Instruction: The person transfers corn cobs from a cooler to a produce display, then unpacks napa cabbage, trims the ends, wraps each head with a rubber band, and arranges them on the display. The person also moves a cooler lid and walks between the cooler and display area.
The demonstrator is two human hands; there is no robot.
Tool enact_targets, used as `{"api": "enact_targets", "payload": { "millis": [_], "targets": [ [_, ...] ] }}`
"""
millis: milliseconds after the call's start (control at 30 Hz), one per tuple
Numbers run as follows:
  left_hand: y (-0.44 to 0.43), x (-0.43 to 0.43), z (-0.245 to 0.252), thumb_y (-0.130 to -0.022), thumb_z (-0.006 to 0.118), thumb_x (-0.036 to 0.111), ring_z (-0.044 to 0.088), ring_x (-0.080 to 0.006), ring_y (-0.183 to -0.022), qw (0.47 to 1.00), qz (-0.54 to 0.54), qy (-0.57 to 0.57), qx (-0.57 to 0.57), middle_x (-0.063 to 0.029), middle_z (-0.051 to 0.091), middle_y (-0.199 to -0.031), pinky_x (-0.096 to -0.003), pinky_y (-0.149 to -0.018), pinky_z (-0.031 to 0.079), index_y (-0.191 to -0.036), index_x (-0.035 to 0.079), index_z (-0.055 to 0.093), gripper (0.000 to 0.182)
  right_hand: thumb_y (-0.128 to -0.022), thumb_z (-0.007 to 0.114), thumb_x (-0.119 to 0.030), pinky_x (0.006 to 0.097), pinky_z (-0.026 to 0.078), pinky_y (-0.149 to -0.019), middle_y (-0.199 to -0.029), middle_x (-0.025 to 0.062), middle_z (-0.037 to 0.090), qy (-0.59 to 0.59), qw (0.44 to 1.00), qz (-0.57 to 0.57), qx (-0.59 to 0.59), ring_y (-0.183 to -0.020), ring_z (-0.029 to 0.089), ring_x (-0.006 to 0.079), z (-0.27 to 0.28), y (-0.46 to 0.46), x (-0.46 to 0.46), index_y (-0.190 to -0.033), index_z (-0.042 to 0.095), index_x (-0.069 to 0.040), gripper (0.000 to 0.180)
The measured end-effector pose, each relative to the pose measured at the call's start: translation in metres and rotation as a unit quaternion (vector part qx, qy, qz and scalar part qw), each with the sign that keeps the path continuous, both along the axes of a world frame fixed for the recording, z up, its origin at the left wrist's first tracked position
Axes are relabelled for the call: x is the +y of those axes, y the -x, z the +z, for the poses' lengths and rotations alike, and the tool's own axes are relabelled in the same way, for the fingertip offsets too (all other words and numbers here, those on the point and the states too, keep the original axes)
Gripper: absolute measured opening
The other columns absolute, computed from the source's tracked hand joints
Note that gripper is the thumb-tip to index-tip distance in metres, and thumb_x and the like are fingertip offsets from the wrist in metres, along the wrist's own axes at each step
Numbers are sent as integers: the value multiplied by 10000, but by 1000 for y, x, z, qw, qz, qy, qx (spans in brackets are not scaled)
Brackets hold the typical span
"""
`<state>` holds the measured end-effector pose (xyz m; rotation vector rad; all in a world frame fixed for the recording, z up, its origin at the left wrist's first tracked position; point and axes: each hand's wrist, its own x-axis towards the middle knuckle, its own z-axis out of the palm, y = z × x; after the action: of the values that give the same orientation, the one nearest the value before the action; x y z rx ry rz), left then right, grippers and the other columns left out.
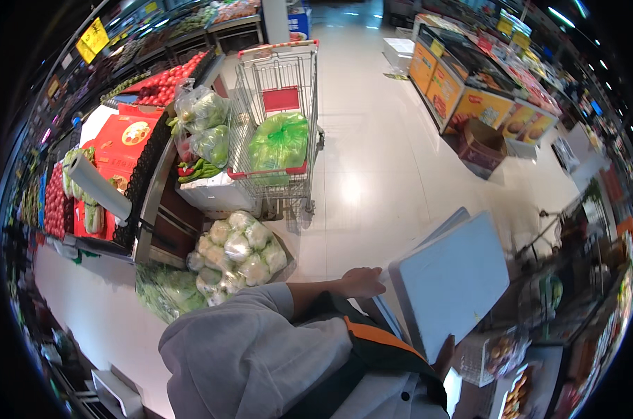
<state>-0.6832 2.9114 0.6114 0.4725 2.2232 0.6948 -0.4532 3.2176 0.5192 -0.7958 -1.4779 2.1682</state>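
A pale, flat foam panel (pixel 455 280), perhaps a box lid, stands steeply tilted before my body. Behind it, edges of at least one more panel (pixel 442 225) show. My left hand (pixel 362 283) grips the near left side of these panels, its fingers bent around an edge. Only part of my right hand (pixel 444 353) is visible, dark against the lower edge of the front panel and supporting it there. Part of the hand is hidden behind my dark apron (pixel 384 348) with its orange trim.
Left of me, bagged cauliflowers (pixel 238 251) and bagged leafy greens (pixel 169 288) lie on the floor. Beyond stands a wire shopping cart (pixel 274 68) holding a green plastic bag (pixel 279 139), beside a produce stand (pixel 151 209). An open carton (pixel 481 144) sits by a display freezer (pixel 484 110).
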Motion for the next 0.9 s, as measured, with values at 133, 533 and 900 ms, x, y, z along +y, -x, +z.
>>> {"api": "enact_targets", "payload": {
  "millis": [133,533,900],
  "targets": [
    [69,67,16,-841,519,328,636,-352,-1063,998,62,-17,12,-221,629,-1176,-442,-919,501,-1409,22,433,652,-968,575,-270,411,341,-1086,-1388,168,444,-21,996,76,-29,-1248,457,269,20,88,91,-1478,286,10,649],
    [349,212,-13,-834,544,317,655,-358,-974,993,67,-53,80,-228,658,-1018,-465,-806,527,-1145,-31,567,467,-987,485,-508,411,304,-1115,-1454,131,439,65,969,175,-162,-1316,425,282,16,380,224,-1440,388,2,688],
    [605,388,60,-827,565,338,685,-346,-852,970,-84,-14,227,-175,636,-1048,-478,-721,560,-1226,17,532,513,-910,463,-697,473,297,-1140,-1544,87,329,207,970,66,-112,-1409,331,313,2,568,327,-1544,182,-123,900]
  ]
}}
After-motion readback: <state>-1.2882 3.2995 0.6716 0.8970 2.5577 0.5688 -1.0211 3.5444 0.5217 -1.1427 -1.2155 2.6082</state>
